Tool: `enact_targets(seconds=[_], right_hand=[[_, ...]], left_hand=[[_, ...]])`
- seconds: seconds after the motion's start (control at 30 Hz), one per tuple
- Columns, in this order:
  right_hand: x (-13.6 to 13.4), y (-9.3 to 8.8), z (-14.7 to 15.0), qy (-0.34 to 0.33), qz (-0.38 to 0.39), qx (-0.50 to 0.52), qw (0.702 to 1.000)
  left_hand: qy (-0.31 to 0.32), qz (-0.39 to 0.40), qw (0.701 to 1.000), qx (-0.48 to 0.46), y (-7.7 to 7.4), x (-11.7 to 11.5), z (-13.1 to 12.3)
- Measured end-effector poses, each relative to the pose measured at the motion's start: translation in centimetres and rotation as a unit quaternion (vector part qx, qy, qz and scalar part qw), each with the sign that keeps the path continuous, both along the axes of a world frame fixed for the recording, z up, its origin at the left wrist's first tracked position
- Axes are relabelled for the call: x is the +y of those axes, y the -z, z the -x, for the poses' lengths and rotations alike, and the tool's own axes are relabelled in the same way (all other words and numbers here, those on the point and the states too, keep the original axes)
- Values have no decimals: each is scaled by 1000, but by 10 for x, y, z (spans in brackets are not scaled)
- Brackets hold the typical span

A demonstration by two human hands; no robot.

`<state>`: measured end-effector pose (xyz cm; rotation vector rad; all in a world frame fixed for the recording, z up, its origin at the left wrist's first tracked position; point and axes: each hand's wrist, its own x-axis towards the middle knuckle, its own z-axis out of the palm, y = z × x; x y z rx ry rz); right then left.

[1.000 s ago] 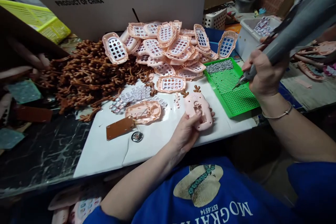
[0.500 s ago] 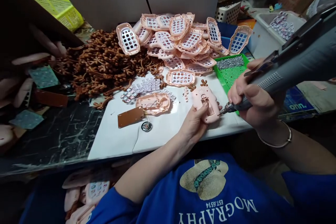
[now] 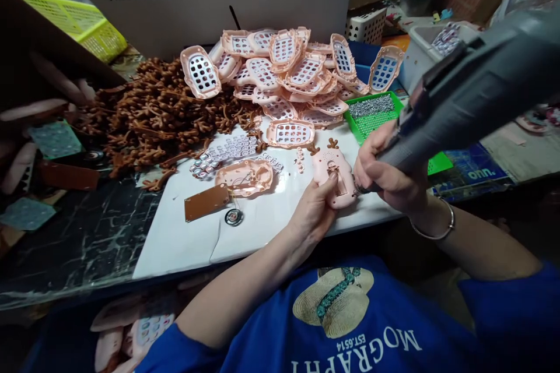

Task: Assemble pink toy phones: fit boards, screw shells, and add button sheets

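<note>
My left hand point(image 3: 315, 210) grips a pink toy phone casing point(image 3: 329, 158) with brown antlers, thumb pressed on its back near the battery recess. In my right hand point(image 3: 389, 172) is a grey electric screwdriver point(image 3: 464, 99), tilted down toward the casing's lower right edge; my fingers hide its tip. To the left on the white board lies an open pink half-shell point(image 3: 249, 178), wired to a brown circuit board point(image 3: 206, 204) and a small round speaker point(image 3: 234, 217). Behind the right hand sits a green tray point(image 3: 371, 119) holding many screws.
Pink front shells point(image 3: 286, 73) are heaped at the back, beside a pile of brown antler pieces point(image 3: 161, 108). A grey bin point(image 3: 420, 58) stands back right, a yellow basket point(image 3: 74, 26) back left. More pink shells point(image 3: 114, 326) lie below the table edge.
The screwdriver has swung to a steeper angle, and my right hand has moved left and closer to the casing. My left hand still holds the casing. The whole view has shifted slightly.
</note>
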<state>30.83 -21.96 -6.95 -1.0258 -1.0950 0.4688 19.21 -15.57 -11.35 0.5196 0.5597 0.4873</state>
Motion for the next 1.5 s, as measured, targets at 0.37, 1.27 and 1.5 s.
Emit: enact_targets(seconds=[0.37, 1.27, 1.5], right_hand=[[17, -4, -114, 321, -71, -88, 940], [21, 16, -135, 313, -91, -71, 943], [20, 27, -142, 330, -88, -74, 937]], left_hand=[[65, -10, 998, 4, -3, 0, 2], [48, 26, 998, -27, 4, 1, 5], [51, 15, 998, -27, 2, 1, 5]])
